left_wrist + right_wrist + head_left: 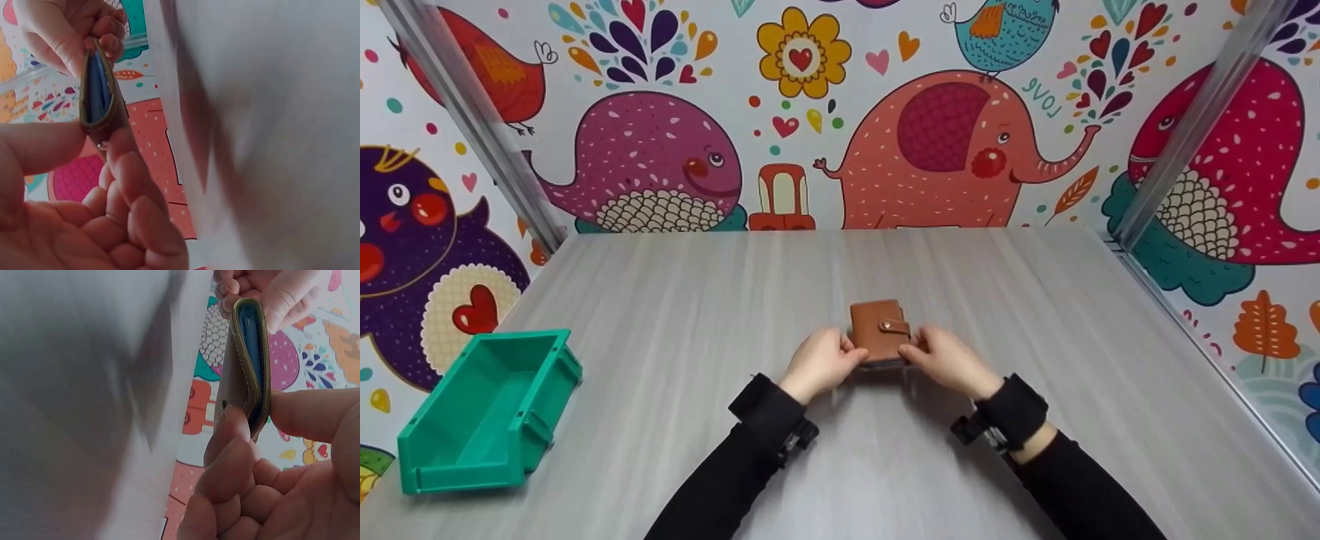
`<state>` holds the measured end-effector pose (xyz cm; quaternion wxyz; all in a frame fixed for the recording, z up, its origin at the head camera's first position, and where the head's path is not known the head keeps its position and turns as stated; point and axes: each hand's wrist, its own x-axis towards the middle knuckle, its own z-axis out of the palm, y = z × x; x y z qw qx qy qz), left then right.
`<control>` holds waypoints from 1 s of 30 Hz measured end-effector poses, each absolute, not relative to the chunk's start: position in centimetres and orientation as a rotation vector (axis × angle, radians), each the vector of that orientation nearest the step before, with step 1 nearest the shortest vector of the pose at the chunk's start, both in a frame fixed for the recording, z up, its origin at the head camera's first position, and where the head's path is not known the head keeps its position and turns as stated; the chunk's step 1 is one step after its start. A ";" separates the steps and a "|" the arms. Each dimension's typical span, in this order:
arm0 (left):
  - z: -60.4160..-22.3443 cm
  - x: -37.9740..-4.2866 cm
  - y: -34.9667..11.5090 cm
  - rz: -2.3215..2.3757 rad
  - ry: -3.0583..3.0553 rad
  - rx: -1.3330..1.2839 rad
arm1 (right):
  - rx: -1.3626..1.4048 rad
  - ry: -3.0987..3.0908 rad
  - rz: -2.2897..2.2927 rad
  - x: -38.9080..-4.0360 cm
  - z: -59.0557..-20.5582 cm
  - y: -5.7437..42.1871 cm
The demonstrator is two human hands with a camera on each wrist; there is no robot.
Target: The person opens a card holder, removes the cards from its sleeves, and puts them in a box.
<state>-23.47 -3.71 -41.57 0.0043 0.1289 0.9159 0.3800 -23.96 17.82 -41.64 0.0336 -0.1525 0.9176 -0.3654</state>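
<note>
A small brown leather wallet (876, 330) with a snap strap on its right side is held up over the middle of the table. My left hand (823, 361) pinches its lower left corner, thumb on the front and fingers behind. The lower right corner is gripped by my right hand (949, 360) in the same way. In the left wrist view the wallet (98, 93) appears edge-on, folded, with a bluish inside between its brown covers. The right wrist view also has the wallet (251, 354) edge-on, between both hands' thumbs and fingers.
A green plastic bin (484, 412) stands at the left of the pale wood-grain table (675, 300). Walls printed with cartoon animals rise behind and at both sides, with metal posts (1192, 127) at the corners.
</note>
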 end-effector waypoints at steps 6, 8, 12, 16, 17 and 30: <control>-41.7 -22.3 -3.9 1.128 2.881 0.483 | -0.518 2.845 -1.092 -22.4 -42.0 17.9; -41.8 -21.9 -4.0 1.108 2.877 0.482 | -0.524 2.845 -1.075 -21.9 -42.1 18.0; -41.9 -21.1 -3.9 1.061 2.875 0.475 | -0.540 2.840 -1.034 -21.1 -42.4 18.1; -42.0 -20.5 -4.0 1.035 2.877 0.500 | -0.589 2.850 -0.987 -20.5 -42.6 18.2; -42.0 -20.3 -4.0 1.034 2.873 0.506 | -0.602 2.853 -0.977 -20.4 -42.7 18.2; -42.5 -19.4 -3.8 0.927 2.851 0.510 | -0.586 2.834 -0.859 -19.4 -43.1 18.0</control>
